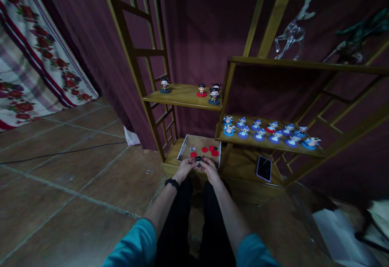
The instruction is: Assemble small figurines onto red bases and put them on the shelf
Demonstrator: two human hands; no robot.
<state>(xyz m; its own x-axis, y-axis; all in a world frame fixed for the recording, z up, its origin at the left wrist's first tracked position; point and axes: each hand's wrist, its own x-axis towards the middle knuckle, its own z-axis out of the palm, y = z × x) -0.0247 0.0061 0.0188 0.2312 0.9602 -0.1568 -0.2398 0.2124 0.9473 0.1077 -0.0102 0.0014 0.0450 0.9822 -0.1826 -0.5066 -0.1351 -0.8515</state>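
Between my left hand (185,168) and my right hand (209,167) is a small black-haired figurine (198,159), held by the fingertips of both. The fingers of each hand are pinched about it, and its lower part is partly covered. Just beyond my hands lies a shallow white cardboard box (199,140). Inside it are several red round bases (214,153) and a small white-and-dark figurine (193,148). A dark band circles my left wrist.
Several black-haired figurines (214,95) stand on the upper left shelf (182,96). Rows of blue and purple figurines (259,135) fill the right shelf. Below lies a phone or tablet (264,168). A clear deer statue (293,34) stands higher. A black cable (67,152) crosses the floor.
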